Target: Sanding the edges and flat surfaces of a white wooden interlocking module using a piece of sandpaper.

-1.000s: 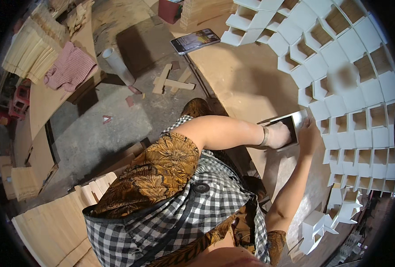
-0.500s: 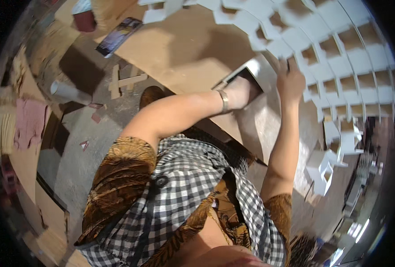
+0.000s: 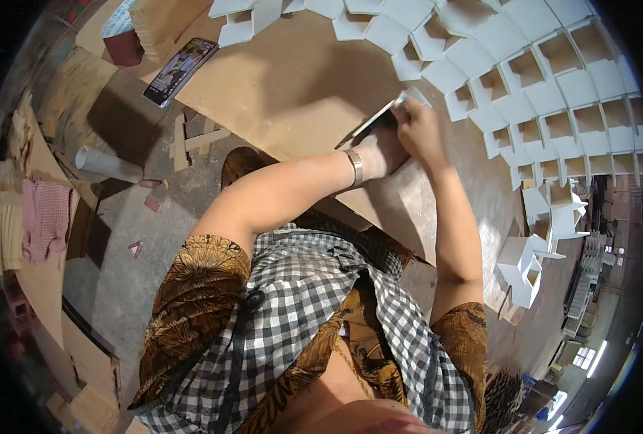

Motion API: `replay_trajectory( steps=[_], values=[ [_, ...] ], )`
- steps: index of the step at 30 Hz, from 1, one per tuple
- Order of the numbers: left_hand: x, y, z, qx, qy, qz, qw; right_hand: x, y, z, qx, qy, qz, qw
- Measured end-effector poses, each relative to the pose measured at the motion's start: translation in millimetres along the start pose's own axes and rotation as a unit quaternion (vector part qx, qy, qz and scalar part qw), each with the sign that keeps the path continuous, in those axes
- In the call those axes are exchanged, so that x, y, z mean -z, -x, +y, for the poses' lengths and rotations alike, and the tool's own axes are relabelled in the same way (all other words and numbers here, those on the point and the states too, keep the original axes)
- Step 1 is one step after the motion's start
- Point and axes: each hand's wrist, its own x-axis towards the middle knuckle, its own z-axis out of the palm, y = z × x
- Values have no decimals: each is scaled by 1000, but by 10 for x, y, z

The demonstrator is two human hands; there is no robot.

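Note:
A small white-faced open box (image 3: pixel 370 124) of thin panels stands tilted over the brown work surface, its inside dark. My left hand (image 3: pixel 383 152), with a metal-banded watch at the wrist, reaches into the box. Its fingers are hidden by the panels and my other arm. My right hand (image 3: pixel 422 132) is at the box's far right corner, its fingers curled together against the panel edge. Whether something small sits between those fingers cannot be made out. Many similar white boxes (image 3: pixel 538 94) stand in curved rows beyond both hands.
On the board (image 3: pixel 292 87) at the far left lies a phone (image 3: pixel 180 71) with its screen lit. Wood strips (image 3: pixel 200 139) and a white tube (image 3: pixel 108 163) lie on the floor. A pink cloth (image 3: pixel 46 217) hangs at left. Loose white boxes (image 3: pixel 520 271) stand at right.
My right hand has moved left, from beside the box rows to the corner of the box at my left hand. My left hand has stayed at the box.

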Motion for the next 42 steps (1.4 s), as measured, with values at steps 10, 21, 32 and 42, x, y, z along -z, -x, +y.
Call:
replay_trajectory(
  steps=[10,21,32,42],
  values=[
    [28,18,-16,15,87,-41,995,101,-154,50,-44,84,6,996],
    [-18,43,-40,24,67,100,992,95,-265,-162,-42,115,9,992],
    [134,166,-127,18,115,2,993,178,67,-46,-2,-105,-116,988],
    [182,54,-112,280,690,30,667,307,365,-40,-23,7,-104,994]
  ],
)
